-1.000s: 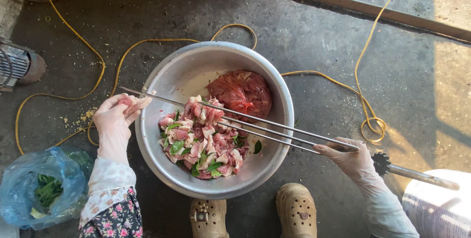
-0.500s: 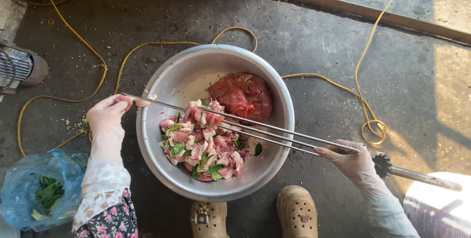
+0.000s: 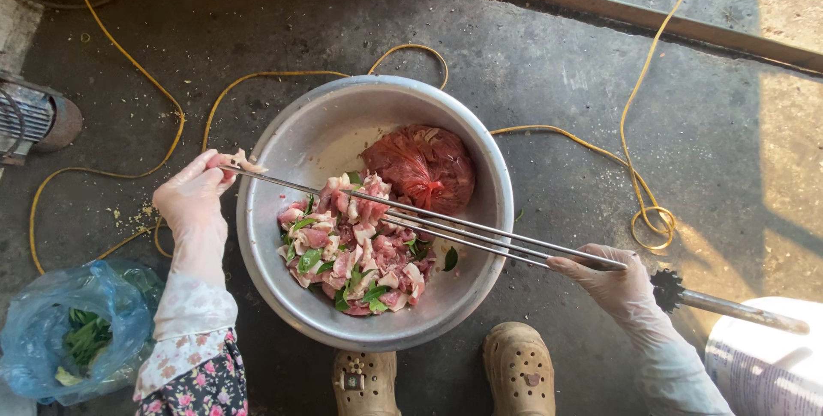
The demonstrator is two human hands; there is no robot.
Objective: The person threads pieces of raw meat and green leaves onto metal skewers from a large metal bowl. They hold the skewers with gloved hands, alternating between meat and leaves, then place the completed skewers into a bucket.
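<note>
Two gloved hands work the skewers (image 3: 446, 223): left hand (image 3: 193, 193) pinches meat (image 3: 238, 160) at the tips, right hand (image 3: 604, 275) grips their ends; between them, the bowl (image 3: 283, 137); beyond, yellow cable (image 3: 634, 116).

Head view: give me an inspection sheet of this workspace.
Surface: dark concrete floor, gritty, crumbs at left.
Job's things: metal bowl with cut meat and green leaves and a red bag; skewers lie across the bowl.
Clutter: blue bag of greens; brush; white container.
Grippers: left hand, gloved, pinches a meat piece at the skewer tip; right hand, gloved, grips the skewers' other end.
Cables: yellow cord loops around the bowl.
Surroundings: fan at left; two beige clogs below.
</note>
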